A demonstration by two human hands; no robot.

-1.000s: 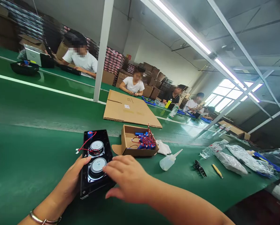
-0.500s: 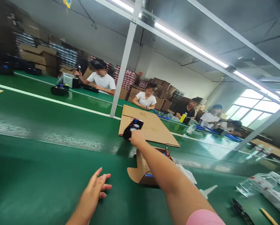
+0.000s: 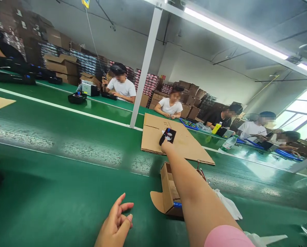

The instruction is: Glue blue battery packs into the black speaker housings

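My right hand reaches far forward and grips the near end of a black device with a round silvery part, over a flat cardboard sheet. Whether the device rests on the sheet, I cannot tell. Below my right forearm stands an open cardboard box with a blue item and red wires in it, partly hidden by the arm. Near the bottom edge, my left hand hovers over the green table, its fingers loosely bent and apart, holding nothing.
Several people sit across the green bench. A black case lies at the far left. A bottle and a yellow bottle stand right of the sheet. A white post rises behind it. White plastic lies right of the box.
My right hand has carried the black device further forward over the cardboard sheet. My left hand has turned, with its fingers more bent. The view has shifted, so the scene sits differently in it.
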